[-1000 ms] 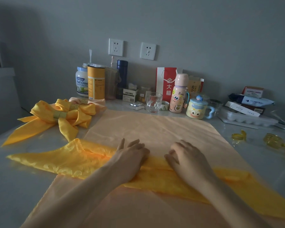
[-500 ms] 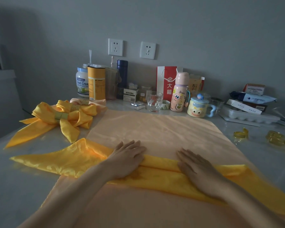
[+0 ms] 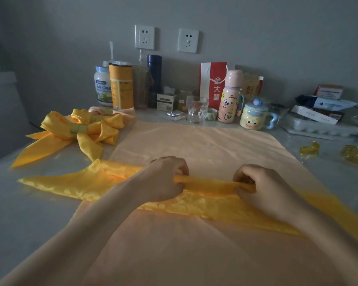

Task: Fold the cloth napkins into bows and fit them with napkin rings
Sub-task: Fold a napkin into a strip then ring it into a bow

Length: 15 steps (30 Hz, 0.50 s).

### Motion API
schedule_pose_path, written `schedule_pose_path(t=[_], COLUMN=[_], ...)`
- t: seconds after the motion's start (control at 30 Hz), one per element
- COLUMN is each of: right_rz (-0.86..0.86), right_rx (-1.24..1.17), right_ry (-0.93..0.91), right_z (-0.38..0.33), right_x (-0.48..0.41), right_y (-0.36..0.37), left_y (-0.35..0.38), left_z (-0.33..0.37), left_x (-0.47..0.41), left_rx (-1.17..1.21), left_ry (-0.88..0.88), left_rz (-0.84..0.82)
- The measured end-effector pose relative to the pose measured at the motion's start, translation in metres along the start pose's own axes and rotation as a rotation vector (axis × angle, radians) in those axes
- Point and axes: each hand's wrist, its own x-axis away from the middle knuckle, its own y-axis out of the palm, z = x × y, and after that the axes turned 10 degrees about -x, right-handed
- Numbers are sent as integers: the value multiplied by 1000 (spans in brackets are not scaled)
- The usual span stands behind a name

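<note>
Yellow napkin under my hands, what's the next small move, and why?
Probably fold the pinched far edge toward you and press it flat: the left hand and right hand each pinch that raised edge, and the yellow napkin lies as a wide band.

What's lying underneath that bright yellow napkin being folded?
A pale peach cloth lies under the yellow napkin; its left tip rests on the grey table. Whatever the peach cloth covers is hidden.

The yellow napkin runs off the right edge, where the blurred gold napkin rings are also cut off.
</note>
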Motion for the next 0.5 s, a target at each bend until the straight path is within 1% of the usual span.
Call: schedule_pose_path(t=[0.17,0.27,0.33,0.43,0.5], right_rz=[-77,-159,-189,-160,-159], right_rx=[95,103,51,-56,-67], right_ry=[-23,-9,32,57,64], right_z=[-10,-14,-15,-12,-9], right_x=[6,8,8,4,2], right_y=[-3,-5,-4,1,5], left_y=[-2,3,9,19,26], left_z=[3,4,4,5,5], left_x=[1,-4,-5,-2,3], left_rx=[109,26,-38,-130,-227], left_ry=[-53,-64,-45,1,41], left_rz=[-32,-43,-50,-72,-83])
